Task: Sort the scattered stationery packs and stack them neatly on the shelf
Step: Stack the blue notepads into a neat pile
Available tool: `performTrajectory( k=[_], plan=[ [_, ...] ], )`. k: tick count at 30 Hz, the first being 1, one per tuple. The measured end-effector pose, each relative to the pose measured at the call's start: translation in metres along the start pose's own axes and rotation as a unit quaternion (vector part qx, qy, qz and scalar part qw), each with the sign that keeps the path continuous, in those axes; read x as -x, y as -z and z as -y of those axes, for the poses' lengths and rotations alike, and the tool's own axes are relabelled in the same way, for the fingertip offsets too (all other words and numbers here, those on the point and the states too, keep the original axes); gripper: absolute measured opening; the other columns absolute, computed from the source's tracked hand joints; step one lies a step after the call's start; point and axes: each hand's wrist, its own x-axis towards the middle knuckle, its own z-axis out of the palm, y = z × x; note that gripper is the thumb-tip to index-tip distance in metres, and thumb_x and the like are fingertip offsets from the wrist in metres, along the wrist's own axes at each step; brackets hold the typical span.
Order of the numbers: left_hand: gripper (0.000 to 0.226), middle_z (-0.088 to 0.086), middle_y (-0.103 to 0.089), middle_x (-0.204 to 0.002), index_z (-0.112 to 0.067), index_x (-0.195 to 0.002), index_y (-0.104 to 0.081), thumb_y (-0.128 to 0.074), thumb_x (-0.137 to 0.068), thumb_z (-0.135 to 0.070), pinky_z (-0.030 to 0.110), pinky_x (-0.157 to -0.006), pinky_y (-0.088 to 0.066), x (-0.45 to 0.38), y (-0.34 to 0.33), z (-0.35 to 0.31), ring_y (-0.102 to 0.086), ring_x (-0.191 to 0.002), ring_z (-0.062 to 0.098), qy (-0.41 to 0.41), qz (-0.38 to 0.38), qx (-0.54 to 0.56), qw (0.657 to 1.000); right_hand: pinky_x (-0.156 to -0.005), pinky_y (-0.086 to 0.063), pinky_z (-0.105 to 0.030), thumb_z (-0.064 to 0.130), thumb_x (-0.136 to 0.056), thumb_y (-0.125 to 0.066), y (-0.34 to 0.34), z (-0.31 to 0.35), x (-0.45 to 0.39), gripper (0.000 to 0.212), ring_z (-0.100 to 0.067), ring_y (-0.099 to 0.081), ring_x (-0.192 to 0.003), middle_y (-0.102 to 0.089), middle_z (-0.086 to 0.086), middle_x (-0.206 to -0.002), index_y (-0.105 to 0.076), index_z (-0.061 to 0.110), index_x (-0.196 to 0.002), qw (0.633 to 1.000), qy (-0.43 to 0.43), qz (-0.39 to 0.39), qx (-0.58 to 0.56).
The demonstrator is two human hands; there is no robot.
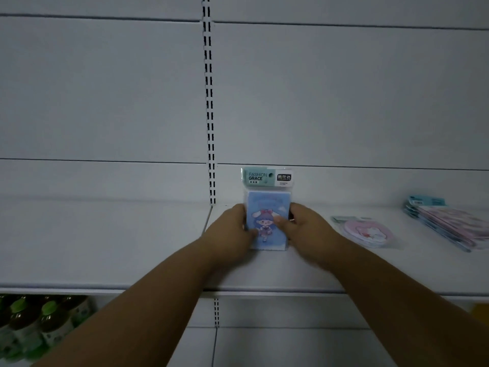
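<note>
2 bare forearms (no sleeves, no jewellery visible).

Both hands, left hand (232, 229) and right hand (304, 229), hold a blue pack (267, 207) on the shelf (264, 271).

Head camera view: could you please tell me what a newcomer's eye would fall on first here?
First, the blue cartoon-girl stationery pack with its "FASHION GRACE" header, held between the left hand and right hand at the middle of the white shelf. To its right lies a round pink pack, then a slanted stack of packs at the far right. Green-capped bottles stand below, lower left.
</note>
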Motion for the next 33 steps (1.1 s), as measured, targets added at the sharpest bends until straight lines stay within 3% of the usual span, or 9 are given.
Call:
performTrajectory(
  k=[4,7,10,13,18,21,24,27,33],
  plan=[
    [0.025,0.0,-0.071,-0.099,-0.016,-0.105,-0.065,-0.069,-0.086,-0.031,0.032,-0.075,-0.057,-0.011,0.006,-0.004,-0.068,-0.084,0.014,0.09,0.03,0.063,0.994,-0.058,-0.058,-0.026,0.041,-0.089,-0.061,0.011,-0.004,-0.011,0.024,-0.008,-0.071,-0.065,-0.074,0.001,-0.08,-0.068,0.019,-0.083,0.998,-0.064,-0.014,0.009],
    [0.034,0.002,-0.069,-0.105,-0.014,-0.112,-0.065,-0.065,-0.087,-0.036,0.033,-0.08,-0.055,-0.023,0.004,-0.003,-0.065,-0.09,0.017,0.116,0.047,-0.031,0.992,-0.039,-0.042,-0.011,0.042,-0.084,-0.067,0.013,-0.006,-0.023,0.026,0.001,-0.064,-0.048,-0.069,0.008,-0.068,-0.065,0.019,-0.073,0.993,-0.112,-0.011,0.038],
    [0.043,0.009,-0.064,-0.116,-0.016,-0.121,-0.061,-0.051,-0.091,-0.046,0.042,-0.095,-0.048,-0.029,0.005,0.0,-0.059,-0.103,0.026,0.119,0.065,-0.173,0.976,-0.043,-0.04,-0.02,0.048,-0.082,-0.064,0.011,-0.009,-0.034,0.037,-0.008,-0.058,-0.045,-0.067,0.0,-0.066,-0.067,0.013,-0.076,0.986,-0.136,-0.004,0.096],
    [0.046,0.013,-0.058,-0.119,-0.023,-0.126,-0.054,-0.037,-0.092,-0.049,0.043,-0.096,-0.044,-0.03,-0.001,0.005,-0.052,-0.108,0.031,0.084,0.07,-0.312,0.944,-0.045,-0.03,-0.024,0.055,-0.084,-0.058,0.008,-0.014,-0.041,0.048,-0.011,-0.047,-0.048,-0.052,-0.001,-0.055,-0.057,0.012,-0.063,0.968,-0.111,-0.006,0.225],
    [0.049,-0.001,-0.062,-0.081,-0.021,-0.079,-0.06,-0.04,-0.086,-0.065,0.034,-0.076,-0.049,-0.027,-0.001,0.01,-0.06,-0.079,0.018,0.099,-0.029,-0.244,0.964,-0.047,-0.029,-0.024,0.065,-0.089,-0.034,0.01,-0.011,-0.032,0.063,-0.01,-0.048,-0.051,-0.049,0.0,-0.054,-0.057,0.013,-0.062,0.952,-0.055,-0.036,0.299],
    [0.052,-0.004,-0.062,-0.071,-0.023,-0.073,-0.057,-0.034,-0.086,-0.068,0.033,-0.062,-0.049,-0.009,0.003,0.017,-0.059,-0.068,0.014,0.055,-0.041,-0.22,0.973,-0.047,-0.027,-0.022,0.072,-0.086,-0.023,0.016,-0.012,-0.009,0.061,-0.003,-0.047,-0.052,-0.051,0.006,-0.055,-0.05,0.024,-0.058,0.946,0.017,-0.041,0.321],
    [0.045,-0.007,-0.059,-0.068,-0.027,-0.073,-0.054,-0.045,-0.08,-0.07,0.027,-0.05,-0.038,0.001,0.002,0.024,-0.055,-0.063,0.009,0.006,-0.026,-0.273,0.962,-0.047,-0.023,-0.019,0.063,-0.087,-0.044,0.017,-0.012,0.008,0.041,0.001,-0.04,-0.05,-0.043,0.014,-0.055,-0.037,0.035,-0.057,0.936,0.079,0.024,0.343],
    [0.037,-0.007,-0.054,-0.068,-0.027,-0.073,-0.05,-0.051,-0.084,-0.062,0.027,-0.05,-0.032,-0.001,-0.001,0.026,-0.049,-0.062,0.009,-0.026,-0.035,-0.299,0.953,-0.048,-0.02,-0.018,0.055,-0.09,-0.047,0.011,-0.011,0.005,0.039,0.001,-0.036,-0.054,-0.036,0.015,-0.06,-0.029,0.038,-0.061,0.924,0.092,0.036,0.369],
    [0.036,-0.009,-0.053,-0.066,-0.028,-0.07,-0.049,-0.056,-0.081,-0.062,0.025,-0.048,-0.029,0.002,-0.003,0.03,-0.047,-0.06,0.005,-0.035,-0.047,-0.3,0.952,-0.051,-0.025,-0.024,0.052,-0.087,-0.055,0.017,-0.023,0.004,0.04,-0.006,-0.041,-0.058,-0.043,0.009,-0.061,-0.036,0.03,-0.06,0.928,0.098,0.055,0.354]
  ],
)
